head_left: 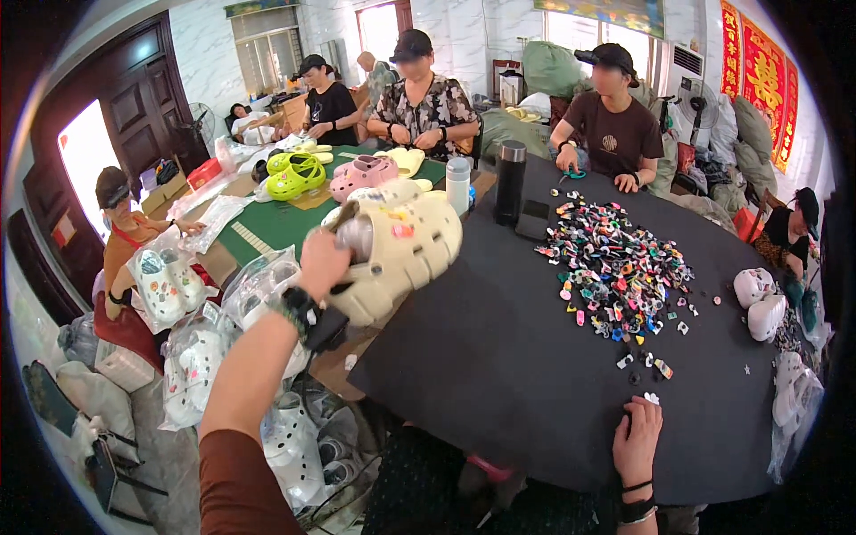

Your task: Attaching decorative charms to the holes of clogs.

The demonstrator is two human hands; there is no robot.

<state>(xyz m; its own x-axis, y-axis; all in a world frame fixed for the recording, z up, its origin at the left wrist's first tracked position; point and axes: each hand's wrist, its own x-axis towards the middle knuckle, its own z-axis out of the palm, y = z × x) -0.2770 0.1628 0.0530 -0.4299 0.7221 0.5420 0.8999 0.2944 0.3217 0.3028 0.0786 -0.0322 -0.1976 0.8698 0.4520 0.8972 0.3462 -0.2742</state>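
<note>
While left hand (323, 260) lifts one cream clog (401, 254), right hand (637, 437) rests.

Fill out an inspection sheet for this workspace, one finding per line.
Surface: round table with black cloth, bare near the wearer.
Job's things: cream clog held up in the left hand; heap of small coloured charms mid-table.
Clutter: dark flask, white bottle, white clogs at the right edge, bagged clogs on the left.
Grippers: left hand grips the clog; right hand rests on the table edge beside a white charm.
Cables: nothing seen.
Surroundings: other people seated working; green table with green, pink and yellow clogs.
</note>
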